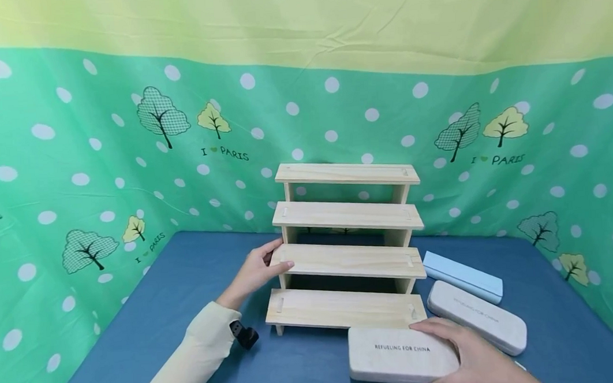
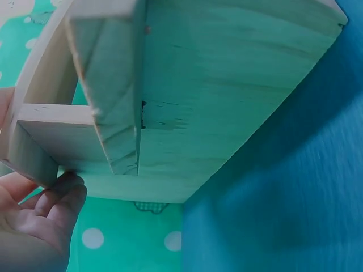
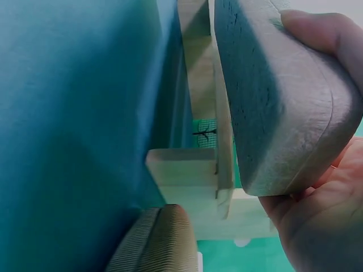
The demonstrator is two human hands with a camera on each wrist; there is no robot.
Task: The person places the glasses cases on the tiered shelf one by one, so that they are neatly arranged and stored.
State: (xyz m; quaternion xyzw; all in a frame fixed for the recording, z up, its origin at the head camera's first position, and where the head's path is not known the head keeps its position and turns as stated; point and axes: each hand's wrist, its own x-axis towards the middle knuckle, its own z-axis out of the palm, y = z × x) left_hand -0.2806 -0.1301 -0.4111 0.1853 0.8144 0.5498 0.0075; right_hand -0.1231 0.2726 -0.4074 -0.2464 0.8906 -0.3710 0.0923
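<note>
A four-step wooden display stand (image 1: 343, 259) stands mid-table. My left hand (image 1: 258, 269) grips the left end of its second step from the bottom, thumb on top; in the left wrist view its fingers (image 2: 65, 207) are curled under the board's edge. My right hand (image 1: 468, 351) holds a pale grey glasses case (image 1: 400, 354) lettered "REFUELING FOR CHINA" by its right end, just in front of the lowest step. In the right wrist view the case (image 3: 295, 113) is above the table, thumb on one face and fingers around the other side.
Right of the stand lie a second pale lettered case (image 1: 476, 317) and a light blue oblong case (image 1: 463, 276). The blue table (image 1: 152, 315) meets a green dotted curtain (image 1: 328, 115) behind and at the sides. A ridged tan object (image 3: 161, 243) shows low in the right wrist view.
</note>
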